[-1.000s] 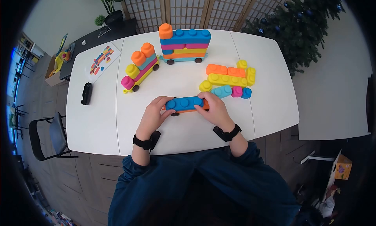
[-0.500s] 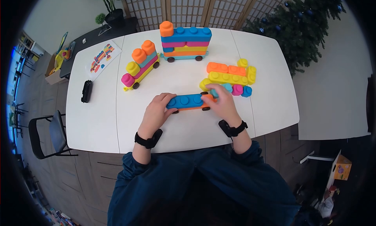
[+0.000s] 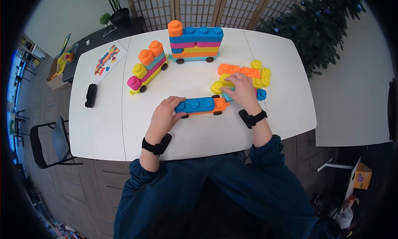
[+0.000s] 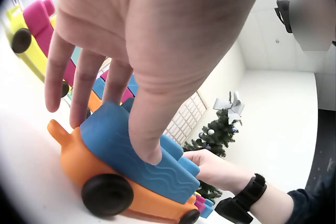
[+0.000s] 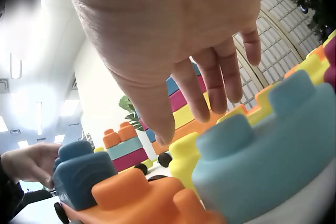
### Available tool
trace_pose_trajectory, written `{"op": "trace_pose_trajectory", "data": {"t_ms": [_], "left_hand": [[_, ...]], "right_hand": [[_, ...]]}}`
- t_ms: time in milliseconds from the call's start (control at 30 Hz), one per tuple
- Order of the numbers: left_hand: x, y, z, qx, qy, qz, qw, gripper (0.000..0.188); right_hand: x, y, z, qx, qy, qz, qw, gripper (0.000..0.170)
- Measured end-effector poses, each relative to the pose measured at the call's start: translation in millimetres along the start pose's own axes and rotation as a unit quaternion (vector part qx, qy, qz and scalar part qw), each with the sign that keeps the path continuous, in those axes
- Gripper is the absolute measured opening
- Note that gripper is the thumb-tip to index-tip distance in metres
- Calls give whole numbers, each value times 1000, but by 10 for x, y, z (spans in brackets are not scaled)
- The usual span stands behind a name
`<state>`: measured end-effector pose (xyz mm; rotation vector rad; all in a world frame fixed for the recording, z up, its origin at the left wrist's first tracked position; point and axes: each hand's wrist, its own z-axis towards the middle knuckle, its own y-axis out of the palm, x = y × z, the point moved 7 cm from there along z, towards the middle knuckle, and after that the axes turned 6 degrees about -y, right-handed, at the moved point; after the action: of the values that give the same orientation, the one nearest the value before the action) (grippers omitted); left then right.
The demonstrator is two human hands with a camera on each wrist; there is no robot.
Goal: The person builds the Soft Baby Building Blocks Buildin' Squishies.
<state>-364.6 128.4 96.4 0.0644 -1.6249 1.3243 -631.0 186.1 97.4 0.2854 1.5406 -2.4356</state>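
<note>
Left arm stretched over the white surface (image 3: 207,135), a person in dark blue sleeves has the left hand (image 3: 163,118) on a blue block (image 3: 195,104), its grip clamped there: thumb against the near side, fingers at the far side. We find the block seated on an orange wheeled base (image 3: 220,105), in front of the person near the middle of the surface. The right hand (image 3: 242,92) reaches farther out, palm down, its grip apart — fingertips hanging above the loose blocks, just beyond a light-blue block (image 5: 273,150). In the head view that hand hides much of the light-blue block and part of a long yellow block (image 3: 258,84).

Around it we see two orange blocks (image 3: 229,69), a round yellow block (image 3: 216,87) and a small blue block (image 3: 261,94). Farther back stand two wheeled builds — a yellow-based wagon (image 3: 149,75) and a tall stack (image 3: 196,44). A printed sheet (image 3: 108,63) and a black object (image 3: 91,95) lie at left.

Beyond are a lattice screen (image 3: 197,7), a potted plant (image 3: 120,19) and a decorated tree (image 3: 311,36); a folding chair (image 3: 61,141) stands on the left.
</note>
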Motion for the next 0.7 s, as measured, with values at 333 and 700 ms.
{"op": "trace_pose_trajectory", "data": {"t_ms": [333, 700], "left_hand": [[-36, -4, -3, -2, -10, -2, 1000, 47], [-51, -27, 7, 5, -8, 4, 1000, 46]], "right_hand": [[-114, 22, 87, -15, 0, 32, 999, 28], [-373, -218, -168, -113, -64, 155, 979, 29]]}}
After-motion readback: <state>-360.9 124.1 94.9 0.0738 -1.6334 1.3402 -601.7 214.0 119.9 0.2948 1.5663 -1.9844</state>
